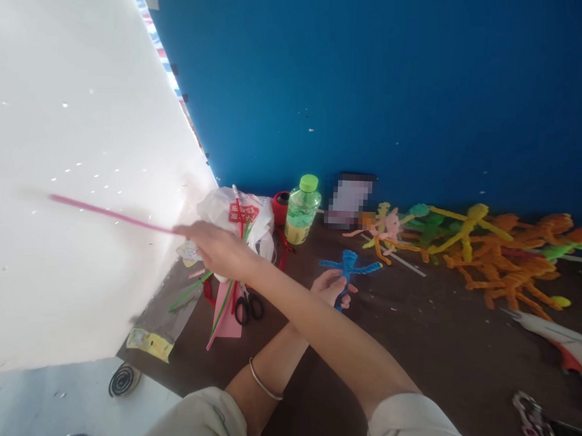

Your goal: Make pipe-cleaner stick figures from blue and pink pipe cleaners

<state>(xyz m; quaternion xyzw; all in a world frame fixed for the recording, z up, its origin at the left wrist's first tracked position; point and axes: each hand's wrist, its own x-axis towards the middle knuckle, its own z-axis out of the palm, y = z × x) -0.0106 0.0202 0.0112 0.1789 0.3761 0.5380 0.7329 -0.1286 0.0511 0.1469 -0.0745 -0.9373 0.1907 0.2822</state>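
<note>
A deep blue wall (372,87) rises along the back edge of the table, and a bright white wall (69,267) stands at the left, the two meeting near the table's back left corner. The table (386,361) has a dark brown top with pale specks scattered over it. Along the back edge, toward the right, lies a heap of fuzzy figures (509,251), mostly orange, with yellow, green and pink ones among them. A white plastic bag (217,206) sits by the back left corner, with a green-capped bottle (300,215) just to its right.

The right forearm crosses over the left. The right hand (218,248) pinches one end of a pink fuzzy stem (110,215), whose long axis runs nearly straight out past the table's left edge, in front of the white wall. The left hand (334,286), fingers closed, grips the lower body of a blue fuzzy figure (349,263) above the table's middle; its head points to the back edge, its long axis roughly square to that edge, arms spread sideways.
</note>
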